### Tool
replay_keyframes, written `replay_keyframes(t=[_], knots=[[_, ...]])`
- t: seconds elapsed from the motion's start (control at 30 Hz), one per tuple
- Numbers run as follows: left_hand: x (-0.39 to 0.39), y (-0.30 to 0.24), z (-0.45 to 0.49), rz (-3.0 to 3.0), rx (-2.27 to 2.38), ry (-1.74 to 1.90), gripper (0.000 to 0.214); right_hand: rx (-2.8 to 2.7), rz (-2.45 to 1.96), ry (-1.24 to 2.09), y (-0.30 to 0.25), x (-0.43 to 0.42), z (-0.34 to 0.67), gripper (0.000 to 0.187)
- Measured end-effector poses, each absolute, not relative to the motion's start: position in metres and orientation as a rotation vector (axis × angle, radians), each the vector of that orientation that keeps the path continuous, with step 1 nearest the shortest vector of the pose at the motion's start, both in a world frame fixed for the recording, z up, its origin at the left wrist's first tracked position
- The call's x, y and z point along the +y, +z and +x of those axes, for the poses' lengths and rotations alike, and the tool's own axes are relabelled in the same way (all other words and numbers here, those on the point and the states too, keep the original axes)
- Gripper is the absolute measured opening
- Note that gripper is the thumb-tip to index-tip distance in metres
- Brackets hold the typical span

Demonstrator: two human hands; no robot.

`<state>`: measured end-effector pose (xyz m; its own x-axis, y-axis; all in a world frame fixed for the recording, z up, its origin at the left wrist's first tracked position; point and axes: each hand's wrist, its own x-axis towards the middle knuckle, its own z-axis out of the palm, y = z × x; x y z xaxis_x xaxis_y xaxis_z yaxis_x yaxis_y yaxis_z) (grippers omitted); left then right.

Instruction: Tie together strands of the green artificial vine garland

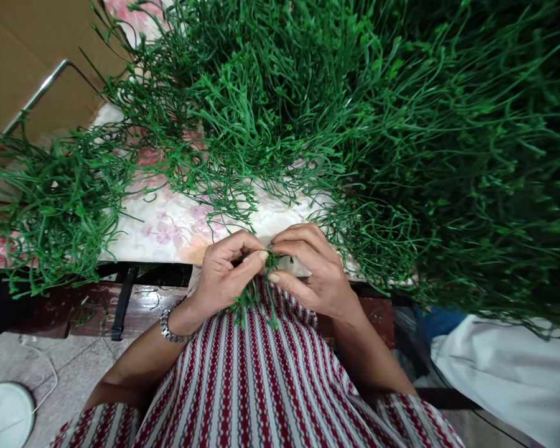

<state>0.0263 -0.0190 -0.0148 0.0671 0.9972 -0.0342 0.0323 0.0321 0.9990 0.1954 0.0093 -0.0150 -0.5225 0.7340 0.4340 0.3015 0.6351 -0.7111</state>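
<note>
In front of my lap, my left hand (226,274) pinches a small green sprig (246,305) between thumb and forefinger. My right hand (315,267) meets it from the other side, its curled fingers and thumb on the top of the same sprig. Thin, plastic-looking stems of the sprig hang down below the fingertips over the striped garment (256,379). Just beyond my hands lies a big heap of similar green stems (261,106), spread over a flowered cloth (163,230). My fingers partly hide where the stems join.
A smaller pile of green stems (70,205) hangs over the cloth's left edge. Cardboard (23,37) and a bent metal tube (42,90) stand at the far left. A round white object (4,414) is on the floor, lower left. White fabric (508,367) lies at the right.
</note>
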Motion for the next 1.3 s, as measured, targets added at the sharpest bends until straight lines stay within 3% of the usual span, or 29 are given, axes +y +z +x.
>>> replay_keyframes(t=[0.2, 0.33, 0.47, 0.7, 0.97, 1.3], knots=[[-0.018, -0.011, 0.025, 1.335, 1.226, 0.965, 0.005, -2.064, -0.806, 0.777, -0.014, 0.013, 0.200, 0.014], [-0.016, -0.008, 0.023, 1.529, 1.139, 0.778, 0.017, -2.125, -0.791, 0.819, -0.007, 0.014, 0.204, 0.009], [-0.014, -0.008, 0.022, 1.560, 1.084, 0.685, 0.028, -2.202, -0.797, 0.863, -0.004, 0.014, 0.206, 0.009], [-0.016, -0.009, 0.020, 1.551, 1.126, 0.643, 0.024, -1.922, -0.952, 1.029, -0.014, 0.003, 0.196, 0.008], [-0.021, -0.017, 0.021, 1.320, 1.075, 0.752, 0.026, -2.055, -0.946, 0.381, -0.031, -0.008, 0.190, 0.020], [-0.021, -0.017, 0.025, 1.551, 1.137, 0.733, 0.028, -2.199, -0.990, 0.330, -0.035, -0.009, 0.186, 0.017]])
